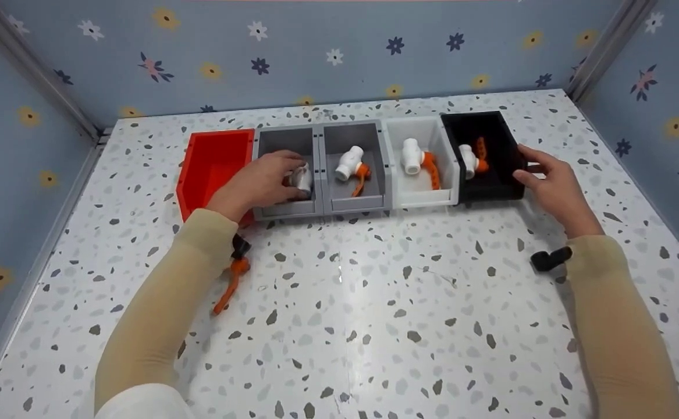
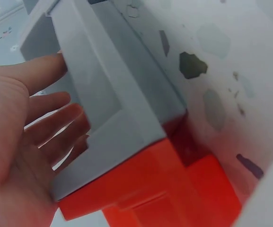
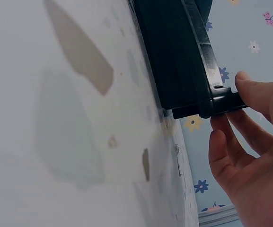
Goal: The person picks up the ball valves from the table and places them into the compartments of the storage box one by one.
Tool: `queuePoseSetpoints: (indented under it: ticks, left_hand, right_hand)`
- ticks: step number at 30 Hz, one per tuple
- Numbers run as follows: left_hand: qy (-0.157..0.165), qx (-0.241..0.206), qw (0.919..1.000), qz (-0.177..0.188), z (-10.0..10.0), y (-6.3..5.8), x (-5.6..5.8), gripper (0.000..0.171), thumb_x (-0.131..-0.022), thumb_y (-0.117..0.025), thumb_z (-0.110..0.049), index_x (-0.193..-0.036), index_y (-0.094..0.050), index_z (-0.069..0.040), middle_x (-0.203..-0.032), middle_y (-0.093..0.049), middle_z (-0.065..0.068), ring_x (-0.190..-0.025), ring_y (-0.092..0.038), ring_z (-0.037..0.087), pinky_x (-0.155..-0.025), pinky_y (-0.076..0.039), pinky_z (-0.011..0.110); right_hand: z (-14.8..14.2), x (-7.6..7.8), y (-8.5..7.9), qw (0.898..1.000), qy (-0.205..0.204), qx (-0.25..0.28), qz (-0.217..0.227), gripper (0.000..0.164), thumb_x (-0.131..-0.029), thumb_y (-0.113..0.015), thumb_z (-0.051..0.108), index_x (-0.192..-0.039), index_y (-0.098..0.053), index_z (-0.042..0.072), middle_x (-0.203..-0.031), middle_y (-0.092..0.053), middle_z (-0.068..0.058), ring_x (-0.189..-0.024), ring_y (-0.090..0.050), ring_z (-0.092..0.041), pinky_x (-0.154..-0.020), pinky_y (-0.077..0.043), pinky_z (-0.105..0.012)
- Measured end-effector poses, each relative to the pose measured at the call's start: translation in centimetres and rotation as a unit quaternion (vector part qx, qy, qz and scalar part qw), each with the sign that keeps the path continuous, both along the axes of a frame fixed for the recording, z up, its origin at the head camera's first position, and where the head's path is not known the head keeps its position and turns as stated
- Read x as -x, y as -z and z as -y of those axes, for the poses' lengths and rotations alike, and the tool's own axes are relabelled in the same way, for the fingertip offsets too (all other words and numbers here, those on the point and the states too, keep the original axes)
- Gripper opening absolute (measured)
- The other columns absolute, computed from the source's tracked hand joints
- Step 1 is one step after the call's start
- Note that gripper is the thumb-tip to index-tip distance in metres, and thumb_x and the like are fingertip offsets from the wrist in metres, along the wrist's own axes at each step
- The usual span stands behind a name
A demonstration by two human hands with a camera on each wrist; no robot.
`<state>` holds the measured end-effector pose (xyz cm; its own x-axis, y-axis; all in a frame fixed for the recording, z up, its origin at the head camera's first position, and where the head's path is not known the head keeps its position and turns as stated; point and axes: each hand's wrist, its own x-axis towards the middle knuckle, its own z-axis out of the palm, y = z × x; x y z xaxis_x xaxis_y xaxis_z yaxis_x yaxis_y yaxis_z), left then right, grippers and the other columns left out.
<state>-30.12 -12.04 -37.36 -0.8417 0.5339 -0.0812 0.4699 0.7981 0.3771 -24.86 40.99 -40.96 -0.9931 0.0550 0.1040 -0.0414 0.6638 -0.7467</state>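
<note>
In the head view, my left hand [image 1: 263, 180] reaches into the left grey bin [image 1: 287, 212]. Its thumb and fingers close around a white plastic pipe valve [image 1: 302, 179] there. The left wrist view shows this hand [image 2: 37, 118] at the grey bin's wall [image 2: 98, 71], which hides the valve. My right hand [image 1: 554, 180] holds the right side of the black bin [image 1: 505, 192]. Seen from the right wrist, its thumb is on one side of the black rim [image 3: 228, 100] and the fingers are on the other. A white valve with an orange handle [image 1: 468, 162] lies inside that bin.
A red bin [image 1: 217, 157] ends the row at left. The second grey bin [image 1: 355, 203] and the white bin [image 1: 426, 199] each hold a white, orange-handled valve. A black valve with orange handle [image 1: 234, 279] lies by my left forearm; a black fitting [image 1: 550, 259] touches my right sleeve.
</note>
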Motion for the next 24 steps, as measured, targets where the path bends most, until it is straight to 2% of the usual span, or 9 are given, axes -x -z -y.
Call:
queuePoseSetpoints:
  ticks: [7, 13, 20, 24]
  left_hand:
    - [-0.015, -0.043, 0.9986, 0.026, 1.2, -1.3, -1.2, 0.044, -0.093, -0.071, -0.027, -0.134, -0.063, -0.012, -0.131, -0.060, 0.008, -0.112, -0.056, 0.027, -0.090, -0.053, 0.040]
    - [-0.030, -0.068, 0.9966, 0.035, 2.5, -2.3, -2.6, 0.038, -0.094, -0.070, -0.026, -0.130, -0.066, -0.016, -0.116, -0.065, 0.001, -0.104, -0.057, 0.020, -0.086, -0.055, 0.038]
    - [-0.031, -0.081, 0.9954, 0.040, 3.7, -2.7, -4.4, 0.035, -0.094, -0.071, -0.028, -0.128, -0.068, -0.019, -0.113, -0.067, -0.003, -0.101, -0.059, 0.017, -0.088, -0.054, 0.039]
    - [-0.024, -0.083, 0.9954, 0.042, 4.2, -2.6, -5.5, 0.030, -0.093, -0.071, -0.026, -0.122, -0.071, -0.020, -0.109, -0.068, -0.003, -0.097, -0.059, 0.017, -0.083, -0.055, 0.038]
  right_hand:
    - [0.2, 0.0, 0.0, 1.000, 0.002, 0.002, -0.002, 0.056, -0.099, -0.063, 0.029, -0.151, -0.046, 0.025, -0.141, -0.052, -0.014, -0.116, -0.052, -0.022, -0.077, -0.042, -0.019]
    - [0.3, 0.1, 0.0, 1.000, 0.004, 0.003, 0.004, 0.056, -0.099, -0.063, 0.030, -0.151, -0.045, 0.026, -0.141, -0.051, -0.015, -0.117, -0.051, -0.024, -0.077, -0.042, -0.020]
    - [0.2, 0.2, 0.1, 1.000, 0.004, 0.004, 0.006, 0.057, -0.098, -0.063, 0.031, -0.152, -0.044, 0.026, -0.142, -0.050, -0.015, -0.119, -0.051, -0.025, -0.078, -0.042, -0.019]
    - [0.1, 0.1, 0.1, 1.000, 0.008, 0.005, 0.008, 0.058, -0.098, -0.063, 0.031, -0.152, -0.044, 0.026, -0.143, -0.050, -0.015, -0.119, -0.051, -0.025, -0.077, -0.042, -0.019]
